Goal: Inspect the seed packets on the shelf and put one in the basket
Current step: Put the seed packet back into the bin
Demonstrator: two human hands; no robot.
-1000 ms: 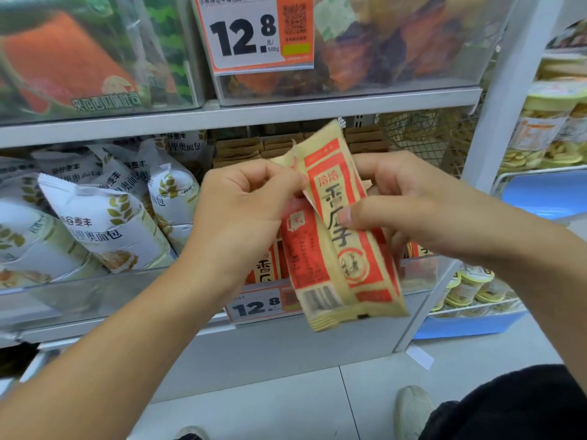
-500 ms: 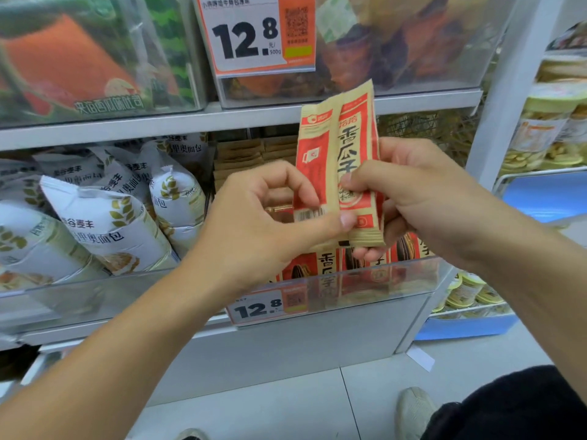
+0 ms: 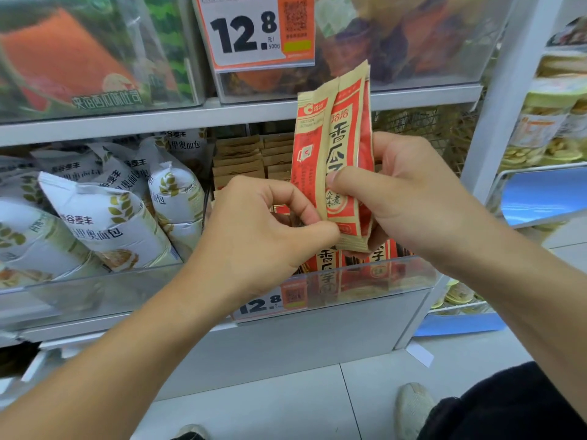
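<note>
I hold two tan-and-red seed packets point(image 3: 336, 144) upright and overlapping in front of the shelf. My right hand point(image 3: 409, 198) grips them from the right, thumb across the front packet's face. My left hand point(image 3: 263, 230) pinches the lower left edge of the packet behind. More red seed packets point(image 3: 330, 265) stand in the clear bin point(image 3: 365, 281) directly below my hands. No basket is in view.
White bread bags point(image 3: 108, 217) fill the bin to the left. A price tag reading 12.8 point(image 3: 257, 30) hangs on the upper shelf, another on the lower bin. Tubs of snacks point(image 3: 552, 122) sit on the rack at right. My shoes show on the grey floor.
The packets have swung from tilted and low to upright and higher. My left hand slid from their top edge down to the lower left edge.
</note>
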